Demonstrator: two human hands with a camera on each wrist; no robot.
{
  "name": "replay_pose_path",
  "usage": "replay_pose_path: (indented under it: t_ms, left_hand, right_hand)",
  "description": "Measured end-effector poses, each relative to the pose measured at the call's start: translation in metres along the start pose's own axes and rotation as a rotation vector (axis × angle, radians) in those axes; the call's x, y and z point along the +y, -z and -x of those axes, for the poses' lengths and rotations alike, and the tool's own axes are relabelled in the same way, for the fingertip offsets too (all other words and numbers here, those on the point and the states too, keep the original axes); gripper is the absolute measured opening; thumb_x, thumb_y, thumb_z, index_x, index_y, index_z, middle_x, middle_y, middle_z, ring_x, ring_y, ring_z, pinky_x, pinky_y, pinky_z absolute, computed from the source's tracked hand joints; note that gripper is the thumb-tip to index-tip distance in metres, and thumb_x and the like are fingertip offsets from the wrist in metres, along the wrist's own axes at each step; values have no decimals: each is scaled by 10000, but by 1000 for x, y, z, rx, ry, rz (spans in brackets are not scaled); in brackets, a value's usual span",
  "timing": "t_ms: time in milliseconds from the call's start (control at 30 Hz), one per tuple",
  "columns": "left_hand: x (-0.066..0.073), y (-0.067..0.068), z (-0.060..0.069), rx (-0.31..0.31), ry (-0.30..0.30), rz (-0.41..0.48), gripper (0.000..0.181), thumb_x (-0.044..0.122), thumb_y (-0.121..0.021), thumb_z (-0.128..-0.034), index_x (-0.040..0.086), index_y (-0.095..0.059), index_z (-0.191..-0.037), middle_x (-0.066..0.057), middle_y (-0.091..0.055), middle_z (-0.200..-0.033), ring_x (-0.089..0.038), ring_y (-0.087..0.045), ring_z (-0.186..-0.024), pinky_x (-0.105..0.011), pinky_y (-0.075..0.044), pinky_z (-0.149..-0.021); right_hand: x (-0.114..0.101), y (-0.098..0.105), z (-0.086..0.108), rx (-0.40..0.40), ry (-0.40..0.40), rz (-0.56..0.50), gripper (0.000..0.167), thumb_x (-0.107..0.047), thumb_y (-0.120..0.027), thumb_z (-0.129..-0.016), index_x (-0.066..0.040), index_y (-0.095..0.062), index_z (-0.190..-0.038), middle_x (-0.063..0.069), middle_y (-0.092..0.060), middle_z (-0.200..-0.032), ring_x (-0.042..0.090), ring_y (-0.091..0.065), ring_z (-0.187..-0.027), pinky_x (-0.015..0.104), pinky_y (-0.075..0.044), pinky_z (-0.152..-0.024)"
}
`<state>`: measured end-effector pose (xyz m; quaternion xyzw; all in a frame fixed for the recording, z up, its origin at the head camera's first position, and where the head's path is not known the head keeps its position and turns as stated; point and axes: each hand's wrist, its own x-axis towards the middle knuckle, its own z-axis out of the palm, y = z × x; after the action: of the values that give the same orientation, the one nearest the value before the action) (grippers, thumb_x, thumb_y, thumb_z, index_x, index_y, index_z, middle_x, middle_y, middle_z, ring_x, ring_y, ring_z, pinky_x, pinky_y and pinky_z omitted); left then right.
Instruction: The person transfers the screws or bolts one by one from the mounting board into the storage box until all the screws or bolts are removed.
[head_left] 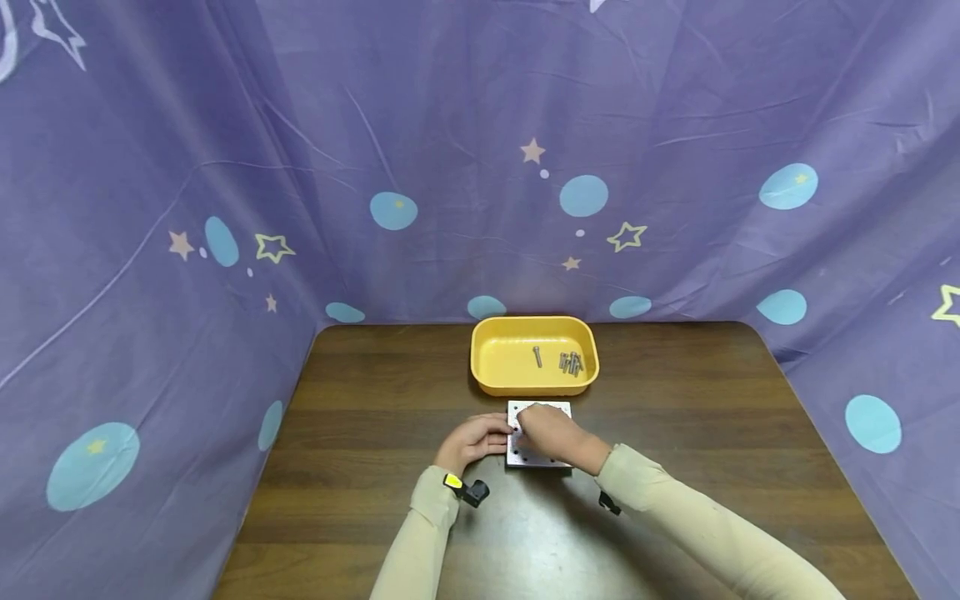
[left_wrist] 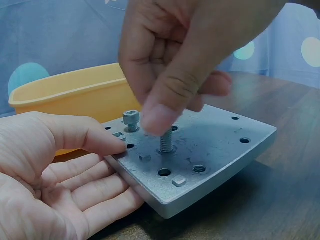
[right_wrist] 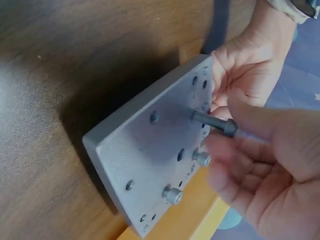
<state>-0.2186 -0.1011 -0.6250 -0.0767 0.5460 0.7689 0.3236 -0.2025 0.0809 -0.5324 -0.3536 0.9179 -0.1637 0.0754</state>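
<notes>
A square metal plate (head_left: 536, 461) with drilled holes lies on the table. My left hand (head_left: 476, 437) grips its left edge, thumb on top and fingers along the side and underneath in the left wrist view. Above the plate, my right hand (head_left: 555, 435) pinches the head of a socket-head bolt (right_wrist: 212, 121) between thumb and fingers. That bolt stands upright in a hole, with part of its threaded shank (left_wrist: 166, 143) showing above the surface. Two more bolts, one nearer (right_wrist: 173, 195) and one beside it (right_wrist: 202, 158), sit in other holes with their heads raised.
Just behind the plate stands a yellow tray (head_left: 487, 382). Inside it are a lone bolt (head_left: 537, 357) and a cluster of several bolts (head_left: 572, 364) on the right. A purple curtain (head_left: 465, 150) hangs behind the wooden table (head_left: 375, 383) and along its sides.
</notes>
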Motion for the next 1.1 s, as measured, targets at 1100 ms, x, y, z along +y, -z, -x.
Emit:
replay_pose_path:
  t_ms: [1100]
  left_hand:
    - [0, 1, 0, -7, -5, 0, 287, -77, -497, -952, -30, -616, -1209, 0, -720, -917, -169, -711, -864, -319, -607, -819]
  right_hand:
    - [-3, 1, -2, -46, -65, 14, 78, -57, -769, -865, -37, -698, -840, 76, -688, -760, 201, -625, -684, 395, -546, -608]
